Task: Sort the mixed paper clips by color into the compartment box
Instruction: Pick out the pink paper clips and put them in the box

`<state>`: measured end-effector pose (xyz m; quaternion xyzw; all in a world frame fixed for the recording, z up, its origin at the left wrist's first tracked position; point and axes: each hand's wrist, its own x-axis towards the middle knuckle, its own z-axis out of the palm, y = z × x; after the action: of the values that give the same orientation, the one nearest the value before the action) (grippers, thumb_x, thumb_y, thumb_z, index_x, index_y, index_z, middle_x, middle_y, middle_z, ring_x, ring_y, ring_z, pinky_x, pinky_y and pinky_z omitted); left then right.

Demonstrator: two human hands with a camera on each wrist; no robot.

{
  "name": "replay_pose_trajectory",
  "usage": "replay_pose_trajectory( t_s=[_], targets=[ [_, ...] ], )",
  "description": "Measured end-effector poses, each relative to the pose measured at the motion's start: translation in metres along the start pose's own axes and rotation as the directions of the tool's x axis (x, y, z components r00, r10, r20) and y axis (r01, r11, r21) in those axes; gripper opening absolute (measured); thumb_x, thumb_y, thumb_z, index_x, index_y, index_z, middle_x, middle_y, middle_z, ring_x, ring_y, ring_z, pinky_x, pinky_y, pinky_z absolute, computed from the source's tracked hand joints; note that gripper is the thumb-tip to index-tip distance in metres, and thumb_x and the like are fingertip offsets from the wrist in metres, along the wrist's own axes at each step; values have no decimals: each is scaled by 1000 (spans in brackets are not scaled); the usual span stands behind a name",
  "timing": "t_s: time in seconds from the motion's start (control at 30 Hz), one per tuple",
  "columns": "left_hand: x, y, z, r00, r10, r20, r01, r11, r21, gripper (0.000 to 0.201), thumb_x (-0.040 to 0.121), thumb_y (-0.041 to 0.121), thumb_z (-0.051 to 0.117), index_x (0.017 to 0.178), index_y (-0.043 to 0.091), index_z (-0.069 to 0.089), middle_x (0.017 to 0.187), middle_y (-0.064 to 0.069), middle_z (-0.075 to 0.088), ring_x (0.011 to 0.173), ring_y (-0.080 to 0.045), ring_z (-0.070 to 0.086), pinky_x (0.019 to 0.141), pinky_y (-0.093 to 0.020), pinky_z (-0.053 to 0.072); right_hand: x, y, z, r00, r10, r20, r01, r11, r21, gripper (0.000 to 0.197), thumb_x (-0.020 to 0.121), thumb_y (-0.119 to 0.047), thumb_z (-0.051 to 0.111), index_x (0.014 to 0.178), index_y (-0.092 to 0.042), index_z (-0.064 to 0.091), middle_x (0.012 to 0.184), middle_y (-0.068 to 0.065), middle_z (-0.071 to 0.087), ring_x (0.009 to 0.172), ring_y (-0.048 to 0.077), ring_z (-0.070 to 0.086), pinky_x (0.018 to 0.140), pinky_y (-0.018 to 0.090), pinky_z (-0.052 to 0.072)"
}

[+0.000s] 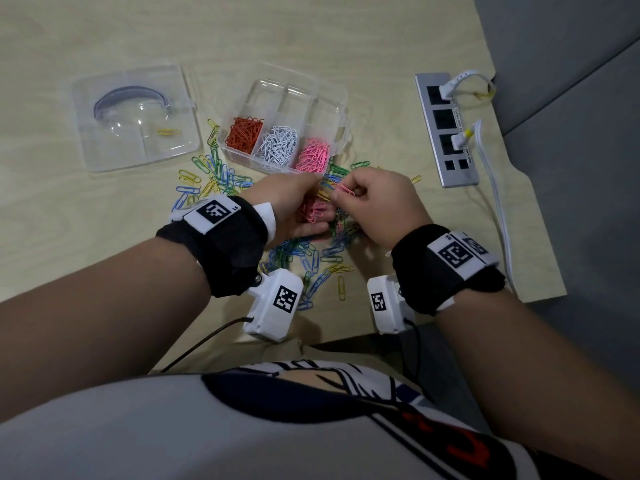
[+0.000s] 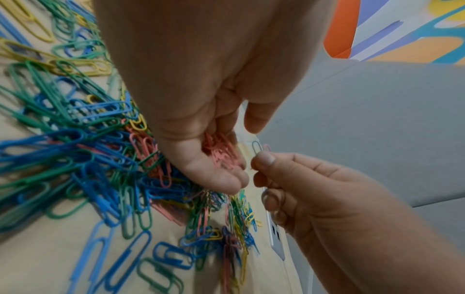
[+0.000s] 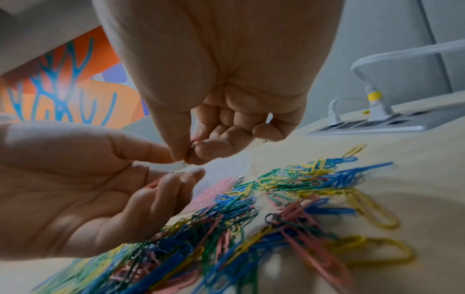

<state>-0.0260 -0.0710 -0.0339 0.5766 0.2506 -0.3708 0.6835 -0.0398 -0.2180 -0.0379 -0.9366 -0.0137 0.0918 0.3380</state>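
Note:
A clear compartment box (image 1: pixel 332 95) holds red clips (image 1: pixel 244 129), white clips (image 1: pixel 278 143) and pink clips (image 1: pixel 313 155) in its front row. Mixed blue, green, yellow and pink clips (image 1: pixel 304 254) lie in a loose pile (image 2: pixel 88 149) in front of it. My left hand (image 1: pixel 301 206) hovers over the pile, palm up, fingers curled round a bunch of pink clips (image 2: pixel 221 153). My right hand (image 1: pixel 346 195) is at the left fingertips and pinches a pink clip (image 1: pixel 346 189) between thumb and forefinger (image 3: pixel 191 153); a greyish clip (image 2: pixel 256 147) shows beside it.
The box's clear lid (image 1: pixel 135 119) lies to the left with a yellow clip (image 1: pixel 168 132) on it. A silver power strip (image 1: pixel 446 129) with white plugs and a cable (image 1: pixel 498 209) sits at the right. The table edge runs close behind the strip and near my body.

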Motion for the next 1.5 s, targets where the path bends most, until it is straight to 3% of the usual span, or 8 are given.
replay_pose_trajectory(
  t_s=[0.17,0.43,0.67,0.9,1.03,1.2,1.37,1.5],
  targets=[
    [2,-2,-5,999,36,32,-35,999,-26,13,99,21,50,94,12,58,71,-3,59,56,-7,57,56,-19,55,-1,0,2,1000,6,-27,-4,997,82,7,86,-22,69,85,-16,73,71,-10,62,69,7,57,71,30,51],
    [0,-2,-7,995,31,97,-28,999,-30,26,96,0,38,97,8,62,73,-4,61,57,-8,58,59,-19,54,4,9,-5,981,105,-164,-96,994,59,12,91,-24,61,89,-18,71,66,-13,54,69,8,52,65,23,38],
    [1,-5,-6,992,80,101,-82,997,13,27,100,-1,37,114,14,55,75,-5,61,48,-5,52,53,-16,51,-1,4,-8,995,-2,-96,7,999,50,25,92,-14,58,112,-18,73,103,0,70,97,14,62,85,23,45],
    [1,-7,-1,990,115,85,-118,992,36,18,101,5,44,87,14,52,61,-1,60,41,-3,44,39,-14,41,-3,6,-11,992,-72,-102,79,995,65,23,91,-10,58,102,-19,76,80,-17,51,81,3,51,73,10,36],
    [1,-6,-3,992,121,46,-124,990,62,18,101,6,44,86,14,52,56,0,59,38,-2,39,37,-12,33,1,10,-17,987,8,-160,-23,995,-93,26,92,-13,51,103,-22,73,95,-3,59,88,15,56,79,24,41],
    [1,-8,-11,995,104,1,-104,990,91,21,100,6,45,82,15,50,49,1,53,36,-5,33,38,-12,26,6,13,-15,983,181,-17,-166,858,-487,23,93,-27,50,109,-28,65,116,7,53,106,30,53,91,41,39],
    [-3,-10,-13,999,33,-43,-28,992,124,25,101,22,45,77,16,49,49,2,47,38,-7,31,39,-13,25,26,-8,13,992,120,48,-93,920,-382,28,93,-44,54,105,-21,65,112,6,59,104,28,58,91,40,43],
    [-5,-9,-18,996,-28,-81,37,993,115,37,102,32,40,73,15,54,49,4,52,39,-5,40,40,-12,32,36,-6,23,989,125,74,-78,888,-453,23,93,-33,54,109,-19,65,112,6,63,105,29,59,89,38,43]
  ],
)
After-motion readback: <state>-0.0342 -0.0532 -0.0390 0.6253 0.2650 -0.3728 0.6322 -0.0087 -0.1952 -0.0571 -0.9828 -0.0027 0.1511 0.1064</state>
